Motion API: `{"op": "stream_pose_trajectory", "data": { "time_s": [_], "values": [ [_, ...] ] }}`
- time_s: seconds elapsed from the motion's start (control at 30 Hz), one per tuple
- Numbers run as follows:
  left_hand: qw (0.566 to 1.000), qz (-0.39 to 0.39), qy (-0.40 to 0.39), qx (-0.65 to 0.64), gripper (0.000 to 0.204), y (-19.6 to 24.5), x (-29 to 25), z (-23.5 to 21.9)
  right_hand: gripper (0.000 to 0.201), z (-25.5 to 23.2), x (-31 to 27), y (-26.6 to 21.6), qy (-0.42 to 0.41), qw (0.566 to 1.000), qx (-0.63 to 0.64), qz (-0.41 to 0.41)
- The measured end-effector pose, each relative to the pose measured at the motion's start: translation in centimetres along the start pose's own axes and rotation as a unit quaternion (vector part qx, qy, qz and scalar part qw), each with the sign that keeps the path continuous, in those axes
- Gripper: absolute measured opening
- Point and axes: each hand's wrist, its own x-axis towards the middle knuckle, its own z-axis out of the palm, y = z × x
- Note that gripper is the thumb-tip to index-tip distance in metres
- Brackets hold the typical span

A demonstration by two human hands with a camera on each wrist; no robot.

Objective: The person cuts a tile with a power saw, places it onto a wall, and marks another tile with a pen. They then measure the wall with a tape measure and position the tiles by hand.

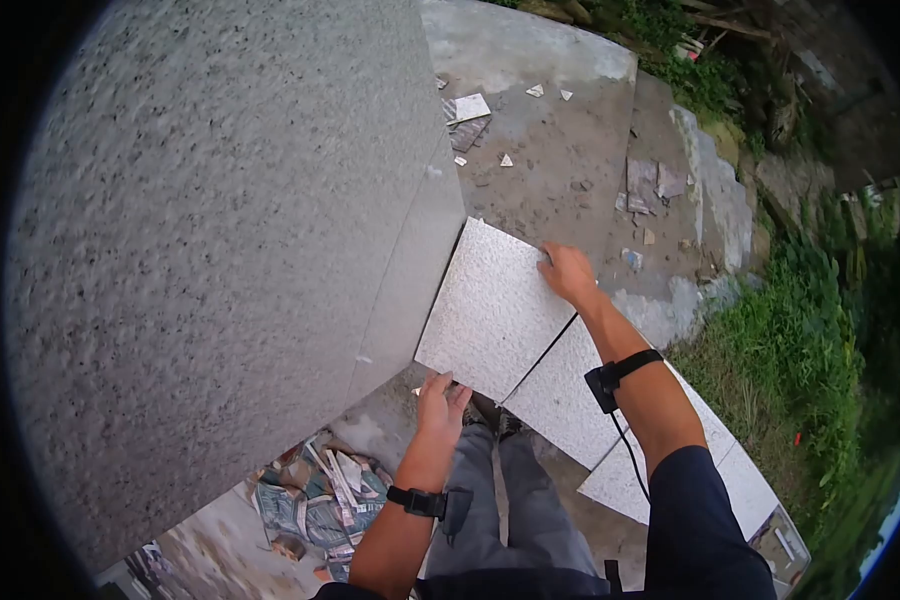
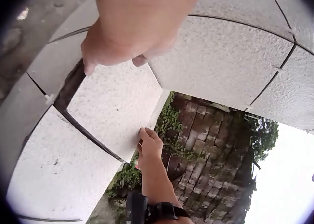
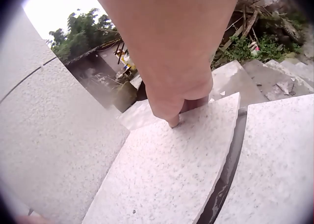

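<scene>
A white speckled stone tile (image 1: 500, 305) lies between both hands, one edge right beside the tall grey wall (image 1: 260, 200). My left hand (image 1: 440, 408) grips its near edge, fingertips reaching the rim. Across from it, my right hand (image 1: 572, 278) holds the outer edge, with the thumb over the upper face in the right wrist view and the other fingers hidden behind the edge. A dark gap separates this tile from the neighbouring tile (image 3: 279, 150). In the left wrist view the held tile (image 2: 115, 103) sits in a corner below the tiled wall (image 2: 221, 57).
More white tiles (image 1: 570, 385) run in a row toward the lower right. Crumpled sacks and scraps (image 1: 325, 505) lie on the ground at lower left. Broken tile pieces (image 1: 470, 108) are scattered on the concrete beyond. Grass (image 1: 795, 370) borders the right side.
</scene>
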Motion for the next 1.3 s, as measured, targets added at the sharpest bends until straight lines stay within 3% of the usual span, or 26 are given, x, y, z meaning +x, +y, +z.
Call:
{"op": "stream_pose_trajectory", "data": {
  "time_s": [0.13,0.2,0.33,0.9,1.13,1.3],
  "values": [
    [1.0,0.002,0.003,0.025,0.02,0.4,0.1,0.4,0.024,-0.2,0.2,0.0,-0.026,0.999,-0.009,0.025],
    [1.0,-0.014,-0.003,0.02,0.077,0.6,0.2,0.4,0.024,-0.2,0.3,0.0,-0.017,1.0,-0.002,-0.012],
    [0.999,-0.015,0.007,0.029,0.07,0.6,-0.2,1.2,0.025,-0.3,0.4,-0.3,-0.047,0.998,-0.016,0.03],
    [0.998,-0.008,0.037,0.041,0.031,-0.3,-1.5,3.6,0.025,-0.5,0.5,-0.6,-0.049,0.997,-0.059,0.009],
    [0.997,-0.007,0.066,0.036,0.033,-0.9,-0.7,3.2,0.024,-1.0,0.3,-1.2,-0.065,0.995,-0.077,0.021],
    [0.997,-0.012,0.049,0.049,0.047,-0.6,-1.3,3.7,0.021,-1.4,0.2,-1.7,-0.069,0.992,-0.1,0.034]
  ]
}}
